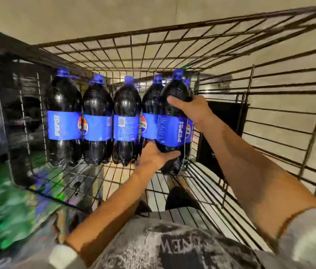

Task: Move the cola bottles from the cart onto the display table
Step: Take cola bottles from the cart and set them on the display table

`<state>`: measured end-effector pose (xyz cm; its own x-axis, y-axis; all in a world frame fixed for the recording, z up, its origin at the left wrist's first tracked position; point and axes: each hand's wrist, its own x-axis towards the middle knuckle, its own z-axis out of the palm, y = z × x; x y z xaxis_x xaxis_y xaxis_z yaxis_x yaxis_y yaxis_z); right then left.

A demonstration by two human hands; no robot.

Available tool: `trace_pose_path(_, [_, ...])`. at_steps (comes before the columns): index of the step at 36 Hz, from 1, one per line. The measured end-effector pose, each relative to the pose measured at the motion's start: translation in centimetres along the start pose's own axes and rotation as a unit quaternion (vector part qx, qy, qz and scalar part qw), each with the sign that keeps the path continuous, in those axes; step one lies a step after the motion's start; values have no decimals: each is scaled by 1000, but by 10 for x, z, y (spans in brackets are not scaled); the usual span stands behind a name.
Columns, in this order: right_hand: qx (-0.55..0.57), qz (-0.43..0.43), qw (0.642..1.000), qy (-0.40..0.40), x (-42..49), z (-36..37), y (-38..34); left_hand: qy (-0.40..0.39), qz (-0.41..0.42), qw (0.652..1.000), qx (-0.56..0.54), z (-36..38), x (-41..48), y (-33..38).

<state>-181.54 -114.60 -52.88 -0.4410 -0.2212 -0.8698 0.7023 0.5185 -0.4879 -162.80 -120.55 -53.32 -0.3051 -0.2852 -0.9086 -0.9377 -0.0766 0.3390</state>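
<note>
Fingers (172, 100) of our right hand (190, 110): wrapped round the shoulder of one Pepsi bottle (169, 131); left hand (155, 155) gripped its lower body. Location: right end of the row (97, 121), inside the wire cart (269, 121). Step: pickup. Next, we judged: lift clear, carry to the display surface, unseen.

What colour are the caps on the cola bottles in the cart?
Blue. The head view shows it best, on the caps of the cola bottles.
</note>
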Motion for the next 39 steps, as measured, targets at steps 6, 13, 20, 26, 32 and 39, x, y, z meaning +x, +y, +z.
trace_pose_path(6, [8,5,1000,-4,-4,-1,-1,16,3,997,75,-4,-20,14])
trace_pose_path(13, [-6,-5,1000,8,-22,3,-1,19,16,998,55,-15,-39,9])
trace_pose_path(20, [-49,-50,998,-4,-62,17,-24,42,40,998,40,-30,-77,10])
trace_pose_path(26, [-80,-104,991,-24,-119,41,-55,113,89,989,14,-48,-125,0])
trace_pose_path(32, [-93,-207,972,-67,-198,78,-84,184,129,971,-78,-75,-177,-18])
trace_pose_path(39, [-147,-339,919,-134,-306,145,-102,314,208,914,-151,-116,-252,-57])
